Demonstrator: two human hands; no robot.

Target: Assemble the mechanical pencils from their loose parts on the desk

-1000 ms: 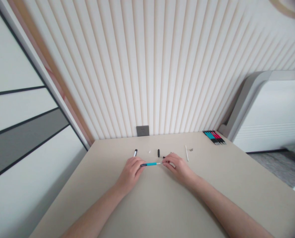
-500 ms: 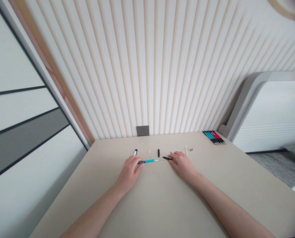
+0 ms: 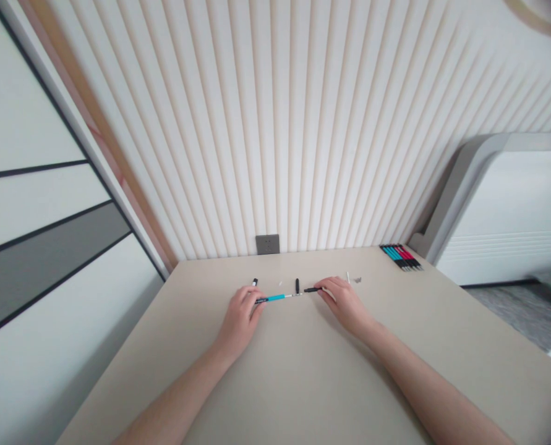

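Note:
My left hand (image 3: 239,316) pinches the black end of a blue pen barrel (image 3: 276,298), which points to the right. From the barrel's right end sticks out a thin pale refill with a spring-like tip (image 3: 296,295). Between the fingers of my right hand (image 3: 342,301) is a black pen part (image 3: 311,289), its free end facing the refill tip with a small gap between. Just behind that gap a short black grip (image 3: 297,285) lies on the table. A black-and-white piece (image 3: 255,282) lies behind my left fingers, partly hidden by them.
On the beige table (image 3: 275,377) a white stick (image 3: 348,277) and small bits (image 3: 357,280) lie behind my right hand. A tiny clear piece (image 3: 280,283) lies near the middle. Several blue and red pens (image 3: 401,256) lie in a row at the back right, before the ribbed wall.
My right hand has lifted slightly with the black pen part, which is now more level. My left hand has shifted a little left and up, with the blue barrel.

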